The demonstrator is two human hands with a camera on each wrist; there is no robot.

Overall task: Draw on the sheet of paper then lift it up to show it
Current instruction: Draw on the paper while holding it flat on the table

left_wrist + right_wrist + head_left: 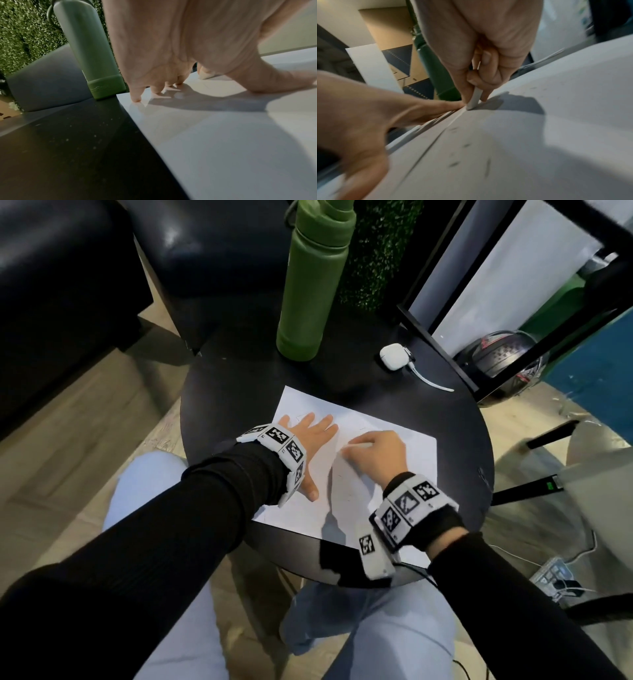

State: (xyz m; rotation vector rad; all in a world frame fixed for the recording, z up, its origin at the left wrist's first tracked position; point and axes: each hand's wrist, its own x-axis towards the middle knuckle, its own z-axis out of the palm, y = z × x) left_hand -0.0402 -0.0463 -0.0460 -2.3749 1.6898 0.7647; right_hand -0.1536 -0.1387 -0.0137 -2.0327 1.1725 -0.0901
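Observation:
A white sheet of paper (387,440) lies flat on the round black table (222,392). My left hand (310,436) presses on the sheet's left part with spread, straight fingers; its fingertips (137,99) touch the paper (223,135) near its far edge. My right hand (376,451) grips a thin white pen (358,445), whose tip rests on the middle of the sheet. In the right wrist view the pen (475,99) is pinched between thumb and fingers, its end touching the paper (522,142) beside my left hand (359,108). A few faint dark marks show on the sheet.
A tall green bottle (313,278) stands at the table's far side, also seen as the green bottle (89,51). A white earbud case (393,356) with a cable lies at the far right. A black frame (442,337) and a helmet (503,361) stand beyond the table.

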